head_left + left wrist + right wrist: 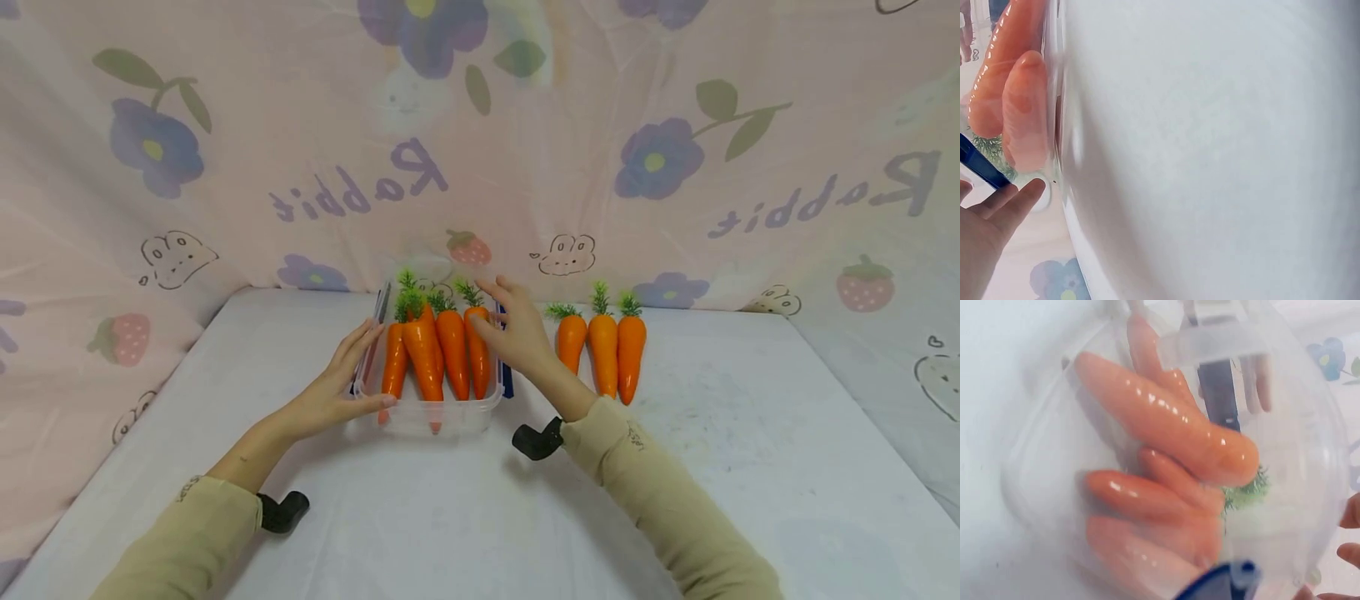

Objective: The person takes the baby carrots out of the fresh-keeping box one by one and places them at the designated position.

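A clear plastic box [472,419] stands at the table's middle in the head view. Several orange carrots [452,354] with green tops lie in it, tips toward the front. My left hand [330,396] rests along the box's left side, fingers straight, thumb by the front corner. In the left wrist view its fingertips are close to a blue clip [982,164]. My right hand [521,329] is at the right rim with spread, loosely bent fingers, over a carrot there. The right wrist view looks through the box wall at the carrots [1166,422]; only some fingertips [1350,553] show.
Three more carrots [603,346] lie side by side to the right of the box, near the back. Black angled pieces [283,512] stick out at both wrists. A patterned cloth [480,167] hangs behind the white table [750,467].
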